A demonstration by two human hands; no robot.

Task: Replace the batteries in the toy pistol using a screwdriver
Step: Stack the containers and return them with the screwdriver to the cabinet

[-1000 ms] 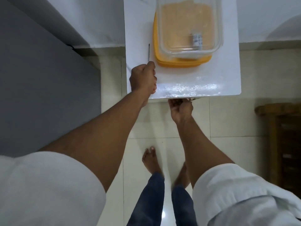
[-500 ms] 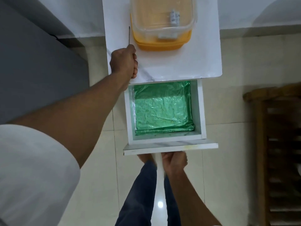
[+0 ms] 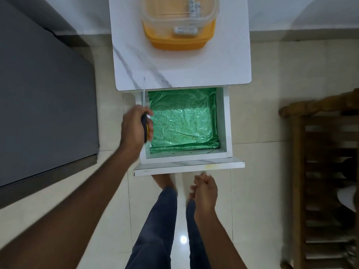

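The left hand [image 3: 134, 127] grips the screwdriver [image 3: 144, 115] over the left wall of the open drawer [image 3: 223, 121], which is lined with green foil [image 3: 184, 121]. The right hand [image 3: 205, 192], loosely curled and blurred, holds nothing below the drawer front. On the white surface [image 3: 223, 61] a clear container [image 3: 178, 10] sits on a yellow lid [image 3: 178, 42], its top cut off; no toy pistol is discernible.

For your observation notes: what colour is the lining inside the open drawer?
Shiny, crinkled green; the lining covers the bottom of the drawer, seen clearly in the head view.
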